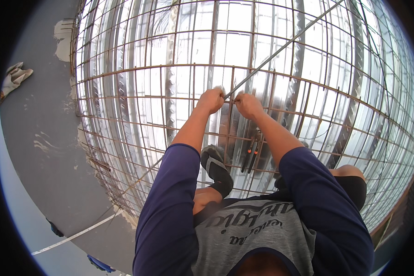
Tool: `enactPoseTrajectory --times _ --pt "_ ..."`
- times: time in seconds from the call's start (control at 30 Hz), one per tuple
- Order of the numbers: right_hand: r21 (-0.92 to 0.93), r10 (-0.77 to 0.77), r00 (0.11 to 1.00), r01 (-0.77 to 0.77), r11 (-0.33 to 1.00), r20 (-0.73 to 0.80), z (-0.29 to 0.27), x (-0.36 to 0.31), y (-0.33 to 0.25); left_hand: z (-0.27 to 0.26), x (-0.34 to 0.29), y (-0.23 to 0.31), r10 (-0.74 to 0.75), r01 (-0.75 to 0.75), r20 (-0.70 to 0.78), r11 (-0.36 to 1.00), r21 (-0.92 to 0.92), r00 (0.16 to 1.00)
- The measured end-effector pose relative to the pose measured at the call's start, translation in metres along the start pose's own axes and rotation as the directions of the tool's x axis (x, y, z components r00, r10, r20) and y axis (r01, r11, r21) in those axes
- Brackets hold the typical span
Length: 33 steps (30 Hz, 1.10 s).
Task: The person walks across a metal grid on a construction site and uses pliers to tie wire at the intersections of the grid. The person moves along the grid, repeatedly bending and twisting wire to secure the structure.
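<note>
A rusty steel mesh [138, 67] lies over shiny ribbed metal decking [227, 16]. Across it a thin grey pipe [285, 45] runs diagonally from the top right down to my hands. My left hand [211, 100] is closed beside the pipe, at a mesh crossing. Just right of it, my right hand [249, 106] is also closed, with its fingertips by the same crossing. Whatever the fingers pinch is too small to make out. Below my right hand, pincers [250, 154] with dark handles and orange marks rest at the mesh.
My shoe [216, 168] stands on the mesh below my left hand. On the left runs a grey concrete ledge [46, 133] with a rough, crumbled edge. A crumpled pale cloth or bag [17, 76] lies on it. A white strip [73, 236] crosses the ledge at the lower left.
</note>
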State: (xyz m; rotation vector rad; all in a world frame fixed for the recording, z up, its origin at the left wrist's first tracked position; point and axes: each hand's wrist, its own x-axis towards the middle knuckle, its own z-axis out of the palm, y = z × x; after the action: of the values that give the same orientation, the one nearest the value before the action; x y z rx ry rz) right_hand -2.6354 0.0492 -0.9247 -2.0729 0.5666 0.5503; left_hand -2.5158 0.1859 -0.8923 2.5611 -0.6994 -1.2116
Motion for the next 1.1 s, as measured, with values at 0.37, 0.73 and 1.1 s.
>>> enactPoseTrajectory --times 0.37,0.73,1.1 --pt "0.062 0.122 0.99 -0.118 0.991 -0.07 0.01 0.003 0.001 -0.001 0.009 0.018 -0.094 0.09 -0.071 0.994 -0.064 0.993" --pt "0.067 0.186 0.977 -0.18 0.981 -0.102 0.003 0.0 -0.011 0.011 0.016 0.014 -0.157 0.13 -0.161 0.978 -0.163 0.974" --pt "0.063 0.119 0.982 -0.111 0.992 -0.144 0.001 0.011 0.002 0.011 0.011 0.017 -0.186 0.163 -0.122 0.971 -0.174 0.975"
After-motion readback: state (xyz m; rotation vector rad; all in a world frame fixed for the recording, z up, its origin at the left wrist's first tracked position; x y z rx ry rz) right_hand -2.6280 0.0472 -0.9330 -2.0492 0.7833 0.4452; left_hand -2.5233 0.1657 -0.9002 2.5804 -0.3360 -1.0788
